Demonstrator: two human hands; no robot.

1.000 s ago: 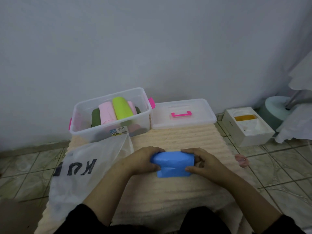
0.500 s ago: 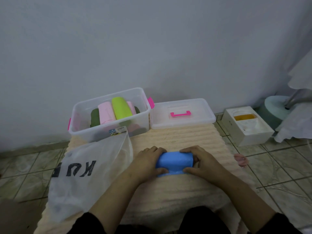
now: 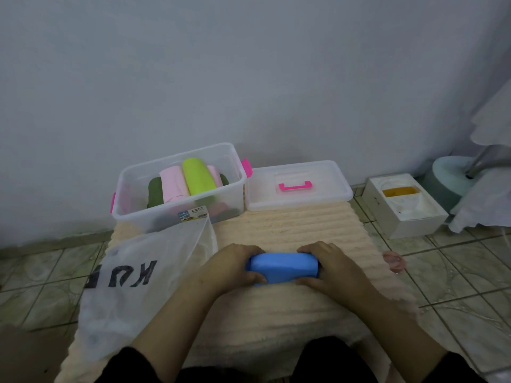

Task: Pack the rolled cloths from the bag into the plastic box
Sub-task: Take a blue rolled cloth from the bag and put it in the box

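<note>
A blue rolled cloth (image 3: 282,266) lies crosswise on the cream mat (image 3: 290,228). My left hand (image 3: 235,265) grips its left end and my right hand (image 3: 331,268) grips its right end, fingers curled over the roll. The clear plastic box (image 3: 132,205) with pink latches stands at the back left against the wall. Inside it lie a lime green roll (image 3: 197,175), pink rolls (image 3: 174,183) and a dark green roll (image 3: 155,190). The white translucent bag (image 3: 143,272) with black letters lies flat on the left, its mouth toward the box.
The box's clear lid (image 3: 298,186) with a pink handle lies right of the box. A white carton (image 3: 403,205) sits on the tiled floor at the right, with a pale green round base (image 3: 448,175) and white fabric (image 3: 489,200) behind it. A small pink object (image 3: 394,261) lies at the mat's right edge.
The blue cloth has been rolled tighter, from a loose fold with a flap into a compact roll. Both hands have shifted slightly away from me along the mat.
</note>
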